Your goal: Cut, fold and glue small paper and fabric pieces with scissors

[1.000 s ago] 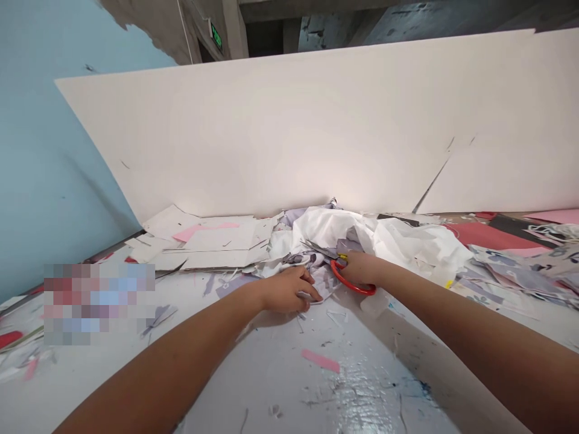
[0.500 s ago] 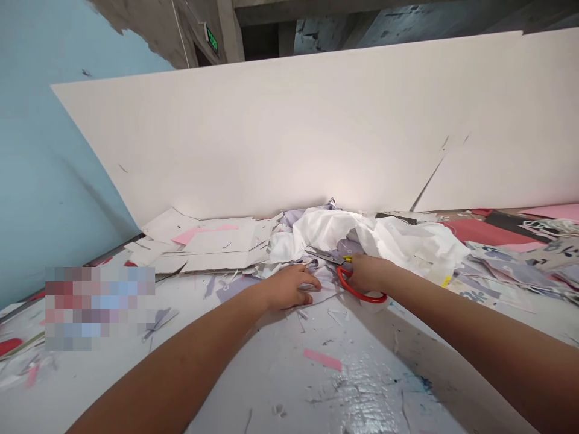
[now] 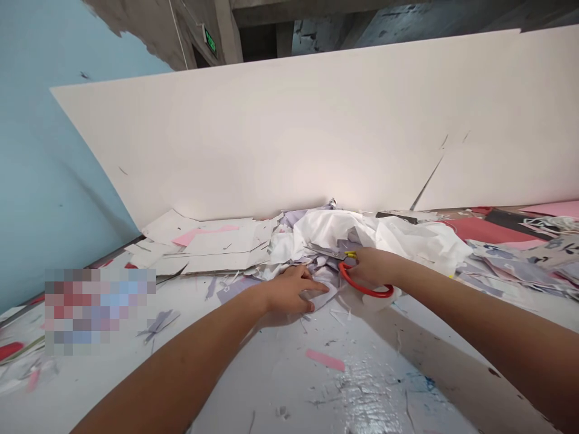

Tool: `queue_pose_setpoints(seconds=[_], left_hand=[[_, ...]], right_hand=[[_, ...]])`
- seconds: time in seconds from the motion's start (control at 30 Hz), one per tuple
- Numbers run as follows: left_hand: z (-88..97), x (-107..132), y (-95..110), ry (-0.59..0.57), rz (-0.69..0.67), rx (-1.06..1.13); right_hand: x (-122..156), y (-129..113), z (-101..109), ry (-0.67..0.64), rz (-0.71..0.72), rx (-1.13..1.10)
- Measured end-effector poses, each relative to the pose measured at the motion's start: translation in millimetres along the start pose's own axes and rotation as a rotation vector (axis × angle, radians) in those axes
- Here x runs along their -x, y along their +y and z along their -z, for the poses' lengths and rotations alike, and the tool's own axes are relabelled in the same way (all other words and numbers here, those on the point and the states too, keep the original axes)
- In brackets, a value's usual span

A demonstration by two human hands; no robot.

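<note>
My right hand (image 3: 371, 268) grips a pair of scissors (image 3: 367, 292) with red handle loops and a bit of yellow near the pivot. Their metal blades point left over a heap of lilac and white scraps (image 3: 320, 263). My left hand (image 3: 292, 290) lies palm down on the near side of that heap, thumb and fingers apart, touching a pale lilac scrap (image 3: 326, 295). Behind both hands is a crumpled white sheet (image 3: 325, 226), perhaps thin cloth or plastic. Its folds hide part of the heap.
Flat cardboard pieces (image 3: 217, 244) lie at the back left, against an upright white board (image 3: 289, 132). Patterned cut pieces (image 3: 511, 268) and a red sheet (image 3: 491, 234) are at the right. A pink strip (image 3: 325, 360) lies on the white tabletop (image 3: 253, 374).
My left hand has shifted slightly right, its fingers reaching further over the pale scrap. The scissors and my right hand have moved a little right and tilted.
</note>
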State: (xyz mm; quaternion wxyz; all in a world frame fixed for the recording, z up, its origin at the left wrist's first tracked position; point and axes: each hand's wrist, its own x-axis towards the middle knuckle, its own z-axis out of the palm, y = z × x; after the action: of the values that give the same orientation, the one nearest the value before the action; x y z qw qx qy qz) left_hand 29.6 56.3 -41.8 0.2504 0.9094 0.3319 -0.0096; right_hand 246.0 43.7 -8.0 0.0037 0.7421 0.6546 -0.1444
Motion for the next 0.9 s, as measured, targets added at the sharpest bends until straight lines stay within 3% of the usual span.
queue_pose_setpoints(seconds=[0.17, 0.33, 0.57, 0.7, 0.9], left_hand=[[-9.0, 4.7, 8.9, 0.097, -0.001, -0.095], [-23.9, 5.3, 17.0, 0.243, -0.018, -0.175], [-39.2, 2.4, 27.2, 0.267, 0.044, -0.211], [-43.2, 2.1, 26.7, 0.293, 0.041, -0.201], [-45.2, 2.3, 25.5, 0.303, 0.035, -0.179]], right_hand=[[19.6, 7.0, 29.2, -0.071, 0.071, -0.069], [52.1, 15.9, 42.9, -0.290, 0.072, -0.311], [90.2, 38.9, 35.0, -0.612, -0.170, -0.355], [102.5, 34.6, 28.6, -0.657, -0.235, -0.255], [103.1, 16.9, 26.8, -0.677, -0.188, -0.204]])
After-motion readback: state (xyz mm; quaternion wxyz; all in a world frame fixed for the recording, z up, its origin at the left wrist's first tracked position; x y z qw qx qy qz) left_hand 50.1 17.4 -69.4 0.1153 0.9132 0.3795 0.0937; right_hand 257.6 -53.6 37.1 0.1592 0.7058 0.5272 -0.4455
